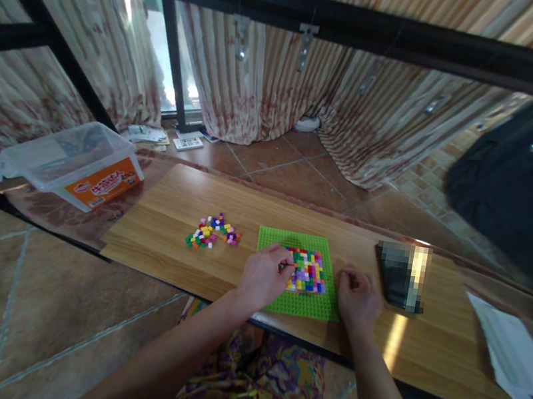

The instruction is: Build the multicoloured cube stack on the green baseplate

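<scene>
A green baseplate [293, 241] lies flat on the wooden table [164, 237], near its front edge. A patch of small multicoloured bricks [308, 270] is pressed onto its middle. My left hand [263, 278] rests on the plate's left side, fingertips pinched at the edge of the brick patch; a tiny piece seems to be between them, but I cannot tell. My right hand [358, 298] lies curled on the table just right of the plate, holding nothing that shows. A loose pile of small coloured bricks [213, 231] lies left of the plate.
A clear plastic box with an orange label [75, 162] sits at the table's far left. A dark blurred object [399, 274] lies right of my right hand. White paper [510, 353] lies at the far right. A black frame bar [296, 12] crosses overhead.
</scene>
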A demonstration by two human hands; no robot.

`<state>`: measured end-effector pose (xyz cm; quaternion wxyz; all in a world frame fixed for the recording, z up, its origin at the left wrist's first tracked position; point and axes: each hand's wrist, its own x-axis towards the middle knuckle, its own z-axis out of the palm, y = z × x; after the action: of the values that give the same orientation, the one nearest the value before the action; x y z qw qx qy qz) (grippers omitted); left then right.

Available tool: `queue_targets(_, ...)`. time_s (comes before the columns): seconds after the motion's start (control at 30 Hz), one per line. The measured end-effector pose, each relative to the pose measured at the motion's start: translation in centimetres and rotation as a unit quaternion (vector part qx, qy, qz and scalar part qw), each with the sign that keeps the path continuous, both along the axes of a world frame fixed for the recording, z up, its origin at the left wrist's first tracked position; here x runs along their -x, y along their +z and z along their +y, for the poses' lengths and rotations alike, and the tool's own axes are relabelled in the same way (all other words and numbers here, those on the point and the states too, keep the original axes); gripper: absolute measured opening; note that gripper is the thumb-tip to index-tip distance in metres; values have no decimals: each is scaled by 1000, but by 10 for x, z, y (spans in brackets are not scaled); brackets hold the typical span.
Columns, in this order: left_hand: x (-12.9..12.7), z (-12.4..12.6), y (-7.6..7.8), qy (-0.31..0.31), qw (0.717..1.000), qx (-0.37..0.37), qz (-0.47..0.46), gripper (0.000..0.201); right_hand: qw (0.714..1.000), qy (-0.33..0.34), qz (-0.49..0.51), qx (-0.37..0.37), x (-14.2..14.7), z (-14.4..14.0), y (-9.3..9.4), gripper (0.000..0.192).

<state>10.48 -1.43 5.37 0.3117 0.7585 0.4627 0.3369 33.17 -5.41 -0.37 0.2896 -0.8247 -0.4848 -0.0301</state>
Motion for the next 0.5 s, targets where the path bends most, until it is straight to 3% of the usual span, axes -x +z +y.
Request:
queue_targets(0.13,3,1,-2,-2,998,37,-52,7,1000,2,-5,2,0,0,1,34)
queue_targets(0.27,1,7,-4,49,990,85,-97,10,1000,-2,-4,0,1,0,2,34)
queue_targets(0.4,-5,11,-4,109,985,107,-81,14,1000,-2,-5,0,1,0,1,33)
queue_targets(0.5,-9,11,-3,117,984,125,-55,21,1000,0,-2,1,1,0,2,33)
